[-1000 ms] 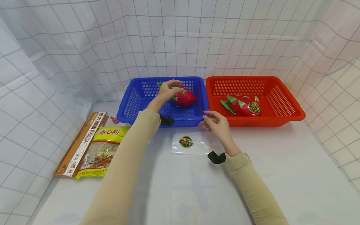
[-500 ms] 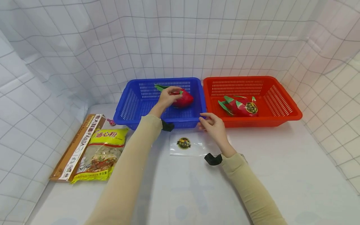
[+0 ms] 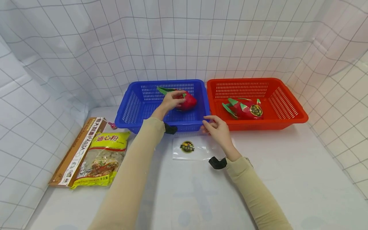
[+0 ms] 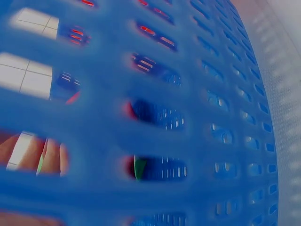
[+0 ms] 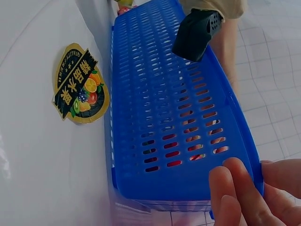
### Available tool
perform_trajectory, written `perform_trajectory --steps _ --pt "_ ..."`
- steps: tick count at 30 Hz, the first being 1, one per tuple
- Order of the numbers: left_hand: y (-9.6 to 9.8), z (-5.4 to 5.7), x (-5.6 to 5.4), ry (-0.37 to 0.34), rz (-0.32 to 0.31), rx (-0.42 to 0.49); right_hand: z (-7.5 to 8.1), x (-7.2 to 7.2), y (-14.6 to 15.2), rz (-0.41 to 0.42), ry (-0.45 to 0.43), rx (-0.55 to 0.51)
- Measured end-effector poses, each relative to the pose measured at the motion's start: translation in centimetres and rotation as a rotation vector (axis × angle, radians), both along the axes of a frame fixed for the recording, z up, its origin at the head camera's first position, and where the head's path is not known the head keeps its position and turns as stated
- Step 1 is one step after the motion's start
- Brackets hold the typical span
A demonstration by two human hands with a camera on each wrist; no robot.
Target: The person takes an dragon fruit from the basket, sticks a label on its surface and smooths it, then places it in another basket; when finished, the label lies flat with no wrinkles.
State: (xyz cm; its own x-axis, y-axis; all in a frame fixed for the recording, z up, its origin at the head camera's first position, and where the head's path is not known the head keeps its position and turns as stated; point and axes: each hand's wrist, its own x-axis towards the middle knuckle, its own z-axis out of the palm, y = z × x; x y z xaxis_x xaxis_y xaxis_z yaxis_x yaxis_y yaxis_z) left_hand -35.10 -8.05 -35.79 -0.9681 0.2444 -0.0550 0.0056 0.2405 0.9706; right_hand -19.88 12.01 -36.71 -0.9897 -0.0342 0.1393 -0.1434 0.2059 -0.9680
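Red basket (image 3: 276,122), yellow bag (image 3: 102,158) beside blue basket (image 3: 191,124) | right fingers (image 5: 221,181) pinch rim (image 5: 245,122) | left fingers (image 3: 176,93): dragonfruit (image 3: 190,103) grip unclear

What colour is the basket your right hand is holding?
The basket is blue, seen best in the head view.

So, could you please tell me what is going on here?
A person's left hand reaches into the blue basket, fingers over a dragon fruit; whether they grip it is hard to tell. The right hand pinches that basket's rim at the near right corner. Another dragon fruit lies untouched in the red basket alongside, and a box and packet lie to the left.
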Motion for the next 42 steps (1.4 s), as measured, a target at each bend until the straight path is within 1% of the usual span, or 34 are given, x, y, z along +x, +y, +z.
perform_trajectory --steps 3,7,10,13,17,19,20,22,24,26,29,31,33,36,38,39,40,42 --pt "-0.1 0.0 0.1 0.007 0.02 0.009 0.5 0.3 -0.1 0.003 0.005 0.011" --pt "-0.2 -0.1 0.2 0.031 0.074 0.009 0.6 0.6 -0.1 0.003 0.005 0.022" --pt "-0.3 -0.2 0.2 0.059 0.13 -0.027 0.7 0.5 -0.1 0.002 -0.009 0.018" --pt "-0.4 -0.2 0.3 0.089 0.195 -0.097 0.6 0.4 -0.1 0.0 -0.027 0.02" --pt "-0.6 0.1 0.7 0.11 0.276 -0.209 -0.7 -0.6 0.3 0.004 -0.049 -0.004" --pt "-0.7 0.3 0.9 0.111 0.304 -0.243 -1.5 -1.1 0.4 0.007 -0.052 -0.012" --pt "-0.7 0.4 1.1 0.105 0.318 -0.245 -1.9 -1.4 0.6 0.009 -0.054 -0.018" --pt "-0.8 0.6 1.3 0.093 0.346 -0.234 -2.2 -1.5 0.6 0.008 -0.051 -0.01" --pt "-0.8 0.7 1.5 0.083 0.365 -0.192 -2.3 -1.5 0.6 0.008 -0.044 0.003" --pt "-0.9 0.9 1.6 0.066 0.376 -0.127 -2.4 -1.5 0.6 0.007 -0.033 0.007" --pt "-1.1 1.4 2.0 0.049 0.377 0.001 -2.4 -1.6 0.6 0.004 -0.014 0.002" --pt "-1.4 2.0 2.4 0.046 0.376 0.082 -2.3 -1.5 0.5 0.002 -0.006 -0.007" --pt "-1.5 2.9 2.8 0.058 0.375 0.151 -2.1 -1.4 0.5 -0.013 0.005 0.016" --pt "-1.6 4.7 3.9 0.098 0.351 0.181 -1.8 -1.1 0.4 -0.046 0.035 0.108" --pt "-1.6 6.2 5.1 0.124 0.337 0.184 -1.4 -0.8 0.4 -0.074 0.078 0.187" --pt "-1.6 7.0 5.8 0.137 0.329 0.174 -1.1 -0.7 0.4 -0.08 0.097 0.201" --pt "-1.5 7.8 6.6 0.149 0.321 0.171 -0.8 -0.5 0.3 -0.079 0.12 0.196" --pt "-1.4 9.2 8.3 0.164 0.306 0.177 0.8 0.4 0.0 -0.051 0.147 0.131"
